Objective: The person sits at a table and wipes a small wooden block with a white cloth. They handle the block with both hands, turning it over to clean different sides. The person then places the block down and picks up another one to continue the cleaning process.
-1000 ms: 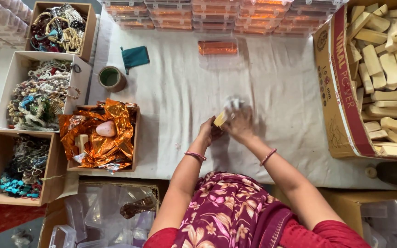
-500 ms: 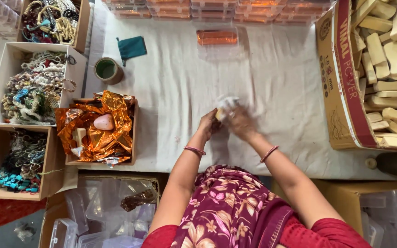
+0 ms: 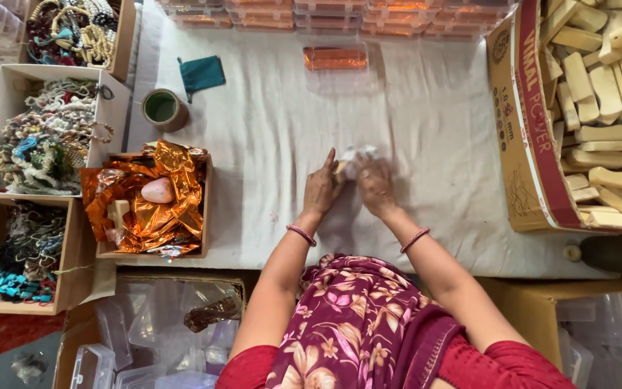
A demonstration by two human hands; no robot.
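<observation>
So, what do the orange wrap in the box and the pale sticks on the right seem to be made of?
The orange wrap looks like metallic foil or film: shiny, sharply crinkled, with bright glints. The pale sticks look like matte light wood, though that is uncertain: cream, dull, cut in blocks.

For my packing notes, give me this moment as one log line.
left hand: on small clear wrapper | right hand: on same wrapper | surface: white cloth | left side: box of orange foil

This is a small packing workshop: a cloth-covered table (image 3: 426, 130) is ringed by cardboard boxes of beaded jewellery (image 3: 44, 137), a carton of pale wooden blocks (image 3: 606, 108), orange foil wrappers (image 3: 145, 202) and stacked clear plastic cases (image 3: 332, 11).
</observation>
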